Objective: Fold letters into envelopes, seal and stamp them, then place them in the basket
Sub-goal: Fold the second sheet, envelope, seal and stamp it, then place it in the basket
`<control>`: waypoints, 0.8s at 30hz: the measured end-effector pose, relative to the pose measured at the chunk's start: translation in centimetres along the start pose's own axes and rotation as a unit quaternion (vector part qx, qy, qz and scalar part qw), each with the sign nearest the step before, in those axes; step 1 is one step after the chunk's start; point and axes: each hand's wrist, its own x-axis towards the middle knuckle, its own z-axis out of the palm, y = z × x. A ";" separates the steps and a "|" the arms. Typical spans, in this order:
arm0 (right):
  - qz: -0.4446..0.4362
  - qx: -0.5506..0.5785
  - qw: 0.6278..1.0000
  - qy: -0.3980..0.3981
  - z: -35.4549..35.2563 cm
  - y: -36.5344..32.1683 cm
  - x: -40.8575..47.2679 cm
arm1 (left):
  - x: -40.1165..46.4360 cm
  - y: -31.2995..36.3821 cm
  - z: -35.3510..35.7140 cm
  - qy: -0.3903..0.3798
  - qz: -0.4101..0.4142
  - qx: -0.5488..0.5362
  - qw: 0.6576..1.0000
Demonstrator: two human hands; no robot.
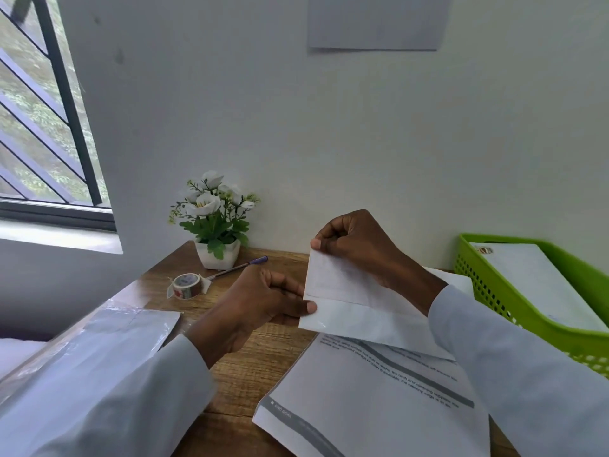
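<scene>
A white envelope [342, 301] was held open-flapped above printed letters [372, 400] on the table, near a green basket [494, 291] containing a stamped envelope [534, 278].

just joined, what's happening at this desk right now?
A person is holding a white envelope above the desk, the left hand pinching its lower left edge and the right hand pinching the top corner. Its flap looks open, with the letter seemingly inside. Printed sheets lie underneath. The green basket on the right already holds a stamped envelope. A tape roll and pen sit by the potted flowers.
</scene>
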 end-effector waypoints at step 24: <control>0.034 -0.334 0.907 -0.256 -2.9 6.2 -12.9 | 1.1 -0.8 -4.0 -0.070 -0.127 0.302 0.942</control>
